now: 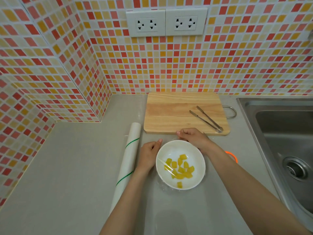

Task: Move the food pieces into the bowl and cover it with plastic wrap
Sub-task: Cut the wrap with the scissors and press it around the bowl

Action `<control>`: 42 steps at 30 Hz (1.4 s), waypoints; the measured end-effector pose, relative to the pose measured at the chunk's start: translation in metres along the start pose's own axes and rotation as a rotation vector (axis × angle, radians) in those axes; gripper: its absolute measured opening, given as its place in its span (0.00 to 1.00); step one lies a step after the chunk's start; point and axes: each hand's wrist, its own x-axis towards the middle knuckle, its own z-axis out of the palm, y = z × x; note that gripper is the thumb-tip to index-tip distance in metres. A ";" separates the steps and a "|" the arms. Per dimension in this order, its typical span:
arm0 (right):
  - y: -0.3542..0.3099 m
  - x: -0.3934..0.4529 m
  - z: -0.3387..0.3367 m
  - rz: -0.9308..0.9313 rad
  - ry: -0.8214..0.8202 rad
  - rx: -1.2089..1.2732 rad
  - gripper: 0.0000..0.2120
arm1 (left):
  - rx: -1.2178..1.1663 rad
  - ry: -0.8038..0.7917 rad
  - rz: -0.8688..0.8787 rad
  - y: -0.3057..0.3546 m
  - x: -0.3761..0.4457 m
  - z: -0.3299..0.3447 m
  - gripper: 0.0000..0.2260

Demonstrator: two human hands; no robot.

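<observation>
A white bowl (pixel 194 153) stands on the grey counter and holds several yellow food pieces (pixel 181 168). Clear plastic wrap (pixel 166 167) lies stretched over the bowl, with wrinkles showing at its left and lower rim. My left hand (pixel 149 154) presses against the bowl's left side, fingers curled on the wrap's edge. My right hand (pixel 193 137) rests at the bowl's far rim, fingers bent down over the wrap there. The plastic wrap roll (pixel 127 163) lies lengthwise just left of my left hand.
A wooden cutting board (pixel 169 112) lies behind the bowl with metal tongs (pixel 207 119) on its right part. A steel sink (pixel 286 138) fills the right side. An orange ring-shaped object (pixel 232 156) shows behind my right forearm. Tiled walls bound the back and left.
</observation>
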 end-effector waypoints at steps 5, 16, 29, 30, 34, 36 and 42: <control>0.012 0.002 0.002 -0.027 0.060 0.126 0.13 | 0.147 0.081 0.096 -0.005 -0.003 0.000 0.21; 0.025 0.000 0.004 -0.115 0.158 0.342 0.11 | 0.286 0.191 0.157 -0.008 -0.003 0.006 0.10; 0.019 -0.052 -0.020 -0.323 0.427 0.171 0.18 | -0.055 0.389 0.153 0.012 -0.039 -0.008 0.13; 0.021 -0.066 -0.015 -0.345 0.426 0.193 0.19 | -0.119 0.377 0.145 0.011 -0.054 -0.004 0.15; 0.039 -0.097 0.025 -0.299 0.343 0.350 0.34 | -0.333 0.182 0.058 0.003 -0.092 0.027 0.19; 0.041 -0.100 0.039 -0.273 0.363 0.412 0.33 | -0.454 0.174 0.027 0.003 -0.091 0.036 0.17; 0.042 -0.099 0.047 -0.235 0.433 0.517 0.27 | -0.666 0.189 -0.039 0.002 -0.080 0.042 0.16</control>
